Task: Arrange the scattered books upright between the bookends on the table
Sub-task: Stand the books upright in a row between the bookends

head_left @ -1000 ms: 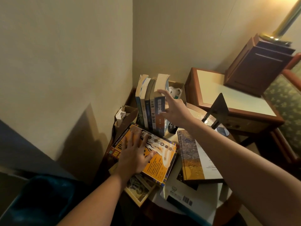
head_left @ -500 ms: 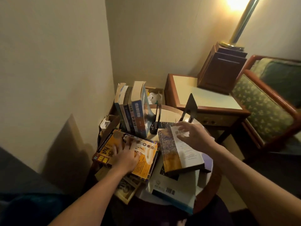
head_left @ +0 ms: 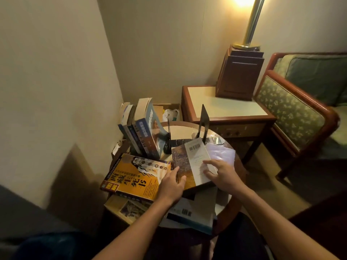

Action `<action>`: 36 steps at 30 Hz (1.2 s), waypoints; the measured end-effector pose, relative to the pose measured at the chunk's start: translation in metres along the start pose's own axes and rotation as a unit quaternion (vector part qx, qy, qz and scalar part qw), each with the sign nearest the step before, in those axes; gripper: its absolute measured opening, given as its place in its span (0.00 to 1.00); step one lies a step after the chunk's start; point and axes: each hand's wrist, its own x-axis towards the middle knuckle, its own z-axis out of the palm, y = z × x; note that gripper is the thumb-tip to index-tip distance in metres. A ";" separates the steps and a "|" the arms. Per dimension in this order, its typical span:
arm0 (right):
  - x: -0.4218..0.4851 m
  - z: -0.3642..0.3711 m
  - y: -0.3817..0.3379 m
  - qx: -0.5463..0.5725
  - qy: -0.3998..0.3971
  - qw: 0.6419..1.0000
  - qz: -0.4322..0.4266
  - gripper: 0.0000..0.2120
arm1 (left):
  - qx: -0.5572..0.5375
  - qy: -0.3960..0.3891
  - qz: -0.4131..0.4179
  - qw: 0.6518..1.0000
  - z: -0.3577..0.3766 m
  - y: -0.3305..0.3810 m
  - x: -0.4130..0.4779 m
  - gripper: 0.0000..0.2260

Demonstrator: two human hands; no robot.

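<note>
Several books [head_left: 142, 128] stand upright and lean at the back left of the round table [head_left: 232, 201]. Right of them is a thin black bookend [head_left: 169, 132], and a taller black bookend [head_left: 203, 121] stands farther right. A brown-gold book [head_left: 185, 162] with a white band lies flat in the middle. My left hand [head_left: 171, 184] grips its left edge, thumb on the cover. My right hand [head_left: 221, 173] rests on the white band with fingers spread. An orange book [head_left: 137, 175] lies flat to the left, on top of a picture book [head_left: 127, 207]. A white book [head_left: 191, 212] lies underneath.
A purple sheet [head_left: 223, 152] lies right of the brown-gold book. A wooden side table [head_left: 225, 107] with a lamp base [head_left: 240, 72] stands behind, and an armchair [head_left: 293, 109] is to the right. The wall [head_left: 56, 91] runs close along the left. A cardboard box [head_left: 165, 109] sits in the corner.
My left hand left the orange book and took the brown-gold book's left edge. My right hand came off the upright books and down onto the brown-gold book.
</note>
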 end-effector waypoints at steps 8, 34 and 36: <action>-0.004 0.021 0.005 0.088 0.015 0.995 0.050 0.29 | -0.171 -0.095 -0.106 0.975 0.004 0.015 -0.004 0.34; -0.033 -0.018 -0.033 0.444 -0.052 0.891 0.081 0.16 | -0.470 -0.081 -0.122 0.871 -0.047 0.023 0.003 0.26; -0.032 -0.017 -0.045 0.436 -0.072 0.894 0.073 0.17 | -0.481 -0.065 -0.138 0.863 -0.058 0.010 0.002 0.23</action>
